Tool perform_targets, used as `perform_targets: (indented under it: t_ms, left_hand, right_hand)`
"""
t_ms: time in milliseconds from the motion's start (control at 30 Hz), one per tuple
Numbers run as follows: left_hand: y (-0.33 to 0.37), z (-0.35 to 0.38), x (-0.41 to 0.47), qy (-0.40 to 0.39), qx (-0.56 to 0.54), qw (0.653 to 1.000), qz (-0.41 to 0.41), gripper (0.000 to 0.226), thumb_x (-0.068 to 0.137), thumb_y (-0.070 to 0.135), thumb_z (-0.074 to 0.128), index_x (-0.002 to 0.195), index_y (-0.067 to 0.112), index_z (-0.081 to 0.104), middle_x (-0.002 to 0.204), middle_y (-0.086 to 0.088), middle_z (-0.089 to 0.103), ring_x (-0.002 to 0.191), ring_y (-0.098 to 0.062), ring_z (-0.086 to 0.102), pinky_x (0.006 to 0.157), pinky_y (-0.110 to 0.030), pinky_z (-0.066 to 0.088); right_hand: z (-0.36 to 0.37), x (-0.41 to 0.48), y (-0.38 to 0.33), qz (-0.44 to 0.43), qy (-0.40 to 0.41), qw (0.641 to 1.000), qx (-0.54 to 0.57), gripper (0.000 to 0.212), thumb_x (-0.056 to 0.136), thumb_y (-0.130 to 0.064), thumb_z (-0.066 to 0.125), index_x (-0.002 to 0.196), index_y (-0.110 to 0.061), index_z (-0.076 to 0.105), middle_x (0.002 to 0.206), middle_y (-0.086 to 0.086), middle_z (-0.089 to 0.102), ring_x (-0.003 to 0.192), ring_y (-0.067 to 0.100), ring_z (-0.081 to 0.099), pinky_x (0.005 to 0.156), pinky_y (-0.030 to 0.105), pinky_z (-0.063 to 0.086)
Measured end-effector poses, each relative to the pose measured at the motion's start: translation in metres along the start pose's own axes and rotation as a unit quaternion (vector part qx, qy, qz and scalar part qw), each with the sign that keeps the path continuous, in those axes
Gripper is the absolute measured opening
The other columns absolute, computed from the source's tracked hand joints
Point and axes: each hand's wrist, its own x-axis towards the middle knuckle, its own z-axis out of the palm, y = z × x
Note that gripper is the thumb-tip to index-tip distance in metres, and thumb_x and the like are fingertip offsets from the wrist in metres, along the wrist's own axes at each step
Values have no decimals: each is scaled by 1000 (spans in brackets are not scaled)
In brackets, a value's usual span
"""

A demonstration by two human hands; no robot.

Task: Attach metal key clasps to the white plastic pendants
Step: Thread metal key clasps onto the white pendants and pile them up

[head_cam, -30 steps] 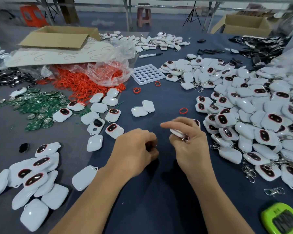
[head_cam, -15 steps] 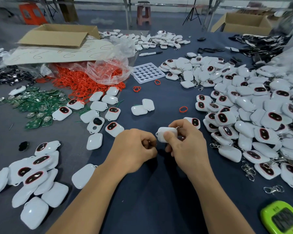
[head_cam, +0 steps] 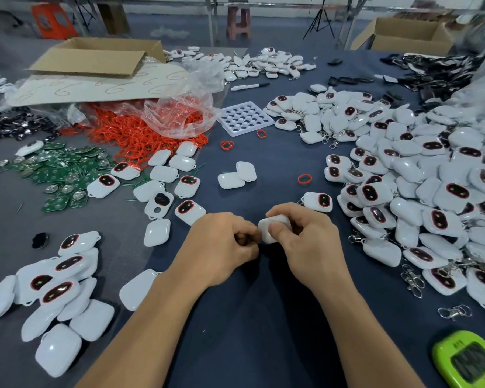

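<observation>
My right hand (head_cam: 311,247) grips a white plastic pendant (head_cam: 275,222) at the table's middle, thumb pressed on its top face. My left hand (head_cam: 219,247) is curled, its fingertips pinched together against the pendant's left edge; whatever they hold is hidden. No clasp shows between the hands. Loose metal clasps (head_cam: 455,312) lie at the right near the front edge. A big heap of pendants (head_cam: 431,191), several with clasps on them, fills the right side. Pendants without clasps (head_cam: 53,275) lie in a smaller group at the left front.
Red rubber rings (head_cam: 140,135) spill from a clear bag at the back left, beside green circuit boards (head_cam: 53,169). A white holed tray (head_cam: 245,117), a marker (head_cam: 249,85) and a cardboard box (head_cam: 95,58) lie farther back. A green timer (head_cam: 471,359) sits at the front right corner.
My right hand brought the pendant leftward to my left hand and turned it plain side up under the thumb. The left hand stayed almost still, and its fingertips now touch the pendant's edge.
</observation>
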Motion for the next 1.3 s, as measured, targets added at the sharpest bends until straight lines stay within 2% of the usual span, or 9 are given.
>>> perform_targets:
  t_ms: [133, 267, 600, 833, 900, 1000, 1100, 1200, 1300]
  left_hand:
    - [1, -3, 0, -12, -14, 1000, 2, 40, 76, 23, 73, 94, 57, 64, 82, 19, 62, 81, -6, 56, 64, -23, 45]
    - [-1, -2, -1, -7, -8, 1000, -3, 27, 75, 23, 72, 91, 45, 74, 77, 15, 62, 79, -9, 56, 66, -27, 46]
    - [-1, 0, -4, 10, -10, 1000, 2, 18, 76, 30, 73, 90, 42, 76, 80, 16, 62, 79, -7, 56, 63, -23, 42]
    - [3, 3, -7, 33, 64, 996, 46, 10, 81, 31, 73, 88, 35, 78, 68, 9, 59, 78, -10, 54, 68, -31, 44]
    - [2, 4, -7, 56, 58, 996, 48, 7, 79, 29, 74, 84, 34, 76, 67, 8, 59, 80, -11, 53, 66, -30, 44]
    - [1, 5, -7, 93, -31, 995, 26, 18, 74, 24, 76, 85, 39, 74, 74, 12, 63, 75, -9, 56, 62, -18, 42]
    - [4, 4, -6, 99, -168, 981, -2, 19, 77, 29, 77, 86, 46, 76, 71, 9, 65, 61, -5, 53, 60, -16, 45]
    - [9, -1, -4, 64, -269, 961, 3, 19, 84, 26, 78, 93, 43, 79, 77, 8, 74, 68, -16, 65, 64, -20, 51]
    - [13, -5, -3, 41, -384, 923, 8, 15, 88, 21, 75, 94, 33, 81, 84, 5, 79, 75, -6, 72, 69, -13, 52]
  right_hand:
    - [-2, 2, 0, 13, -22, 1000, -1, 25, 93, -15, 70, 82, -38, 72, 73, -25, 68, 64, -4, 59, 60, 7, 42]
    - [-6, 5, 2, 16, -46, 999, -11, 20, 93, -20, 73, 83, -38, 73, 67, -21, 66, 57, -1, 56, 56, 10, 42]
    - [-9, 1, -3, -25, -46, 997, -56, 21, 89, -17, 74, 79, -35, 73, 72, -21, 67, 68, -1, 59, 60, 7, 42]
    - [-9, 0, -3, -16, -51, 998, -39, 20, 88, -14, 74, 79, -32, 76, 73, -15, 70, 67, 2, 61, 61, 10, 45]
    - [-9, 1, -2, 5, -48, 999, -16, 20, 88, -15, 74, 81, -34, 76, 68, -15, 69, 58, 3, 59, 57, 12, 45]
    - [-9, 3, 0, 48, -39, 997, 44, 22, 88, -13, 71, 83, -34, 77, 59, -4, 65, 47, 8, 51, 52, 19, 43]
    - [-12, 4, -2, 98, -52, 981, 162, 20, 92, -5, 68, 86, -20, 79, 71, 13, 71, 44, 19, 47, 48, 24, 40]
    - [-14, 4, -6, 141, -75, 953, 258, 22, 94, -1, 64, 87, -13, 80, 74, 11, 72, 42, 17, 45, 42, 21, 34]
    - [-15, 4, -8, 169, -93, 917, 349, 25, 96, -2, 61, 87, -12, 82, 76, 11, 71, 44, 15, 44, 43, 21, 36]
